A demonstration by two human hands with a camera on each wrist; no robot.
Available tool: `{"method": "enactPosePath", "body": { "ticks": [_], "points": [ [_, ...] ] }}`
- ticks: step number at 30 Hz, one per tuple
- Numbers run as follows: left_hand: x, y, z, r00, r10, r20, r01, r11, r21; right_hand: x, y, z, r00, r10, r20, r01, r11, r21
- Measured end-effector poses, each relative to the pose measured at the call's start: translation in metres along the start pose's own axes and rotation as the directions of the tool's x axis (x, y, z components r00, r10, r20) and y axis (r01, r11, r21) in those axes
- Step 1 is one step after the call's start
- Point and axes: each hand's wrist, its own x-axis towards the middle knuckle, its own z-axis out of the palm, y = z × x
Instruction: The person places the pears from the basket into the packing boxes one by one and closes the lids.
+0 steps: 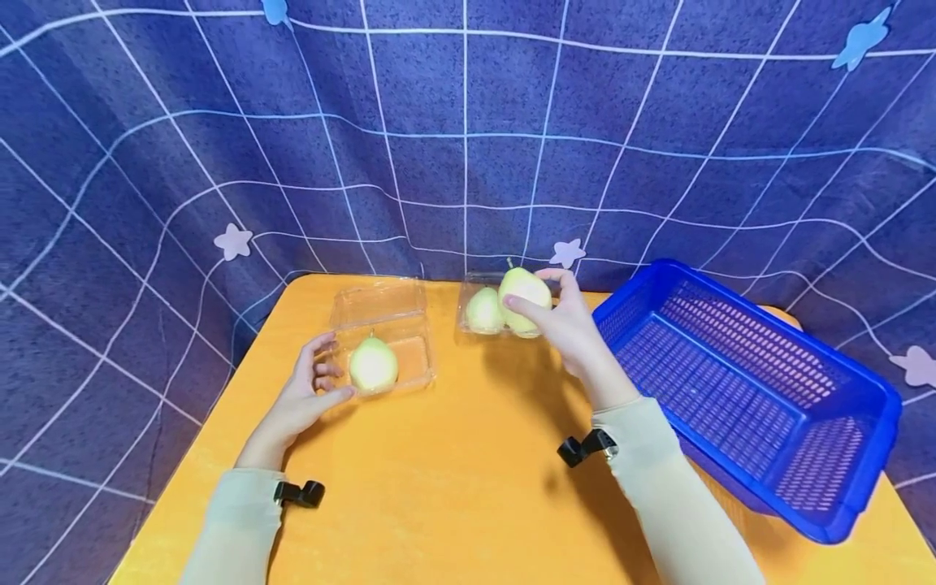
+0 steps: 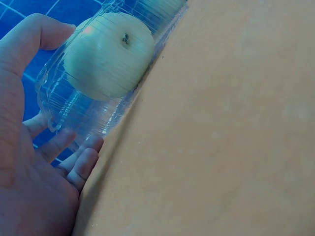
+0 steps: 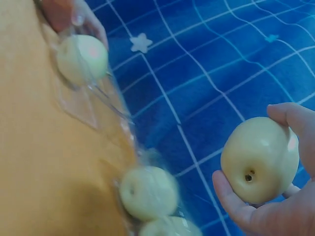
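My right hand (image 1: 559, 313) grips a pale green pear (image 1: 517, 286) in the air, thumb on one side and fingers on the other. Below it, a clear clamshell box (image 1: 462, 321) holds two pears, one of them a pear (image 1: 483, 310) plainly visible at the left; the held pear partly covers the other. Another clear clamshell box (image 1: 415, 363) lies with its lid raised, and a single pear (image 1: 374, 365) sits in its left part. My left hand (image 1: 303, 398) holds that box by its left end, thumb (image 2: 51, 32) and fingers at opposite sides of it.
A large blue plastic basket (image 1: 731, 504) with perforated walls stands at an angle on the right of the yellow table (image 1: 439, 504). Behind the table's back edge hangs a dark blue cloth (image 1: 424, 162) with white grid lines and stars.
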Motion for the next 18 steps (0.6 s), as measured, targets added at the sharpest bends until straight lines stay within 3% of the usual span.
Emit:
{"method": "enactPosePath", "body": {
  "ticks": [7,18],
  "points": [
    [0.001,-0.001,0.003,1.000,-0.010,-0.003,0.010,1.000,0.003,0.001,0.017,0.024,1.000,-0.021,0.022,0.021,1.000,-0.002],
    [0.001,-0.002,0.001,1.000,-0.016,-0.005,0.016,1.000,0.015,0.001,0.029,0.055,0.998,0.029,0.051,-0.030,0.999,0.019]
  ]
}}
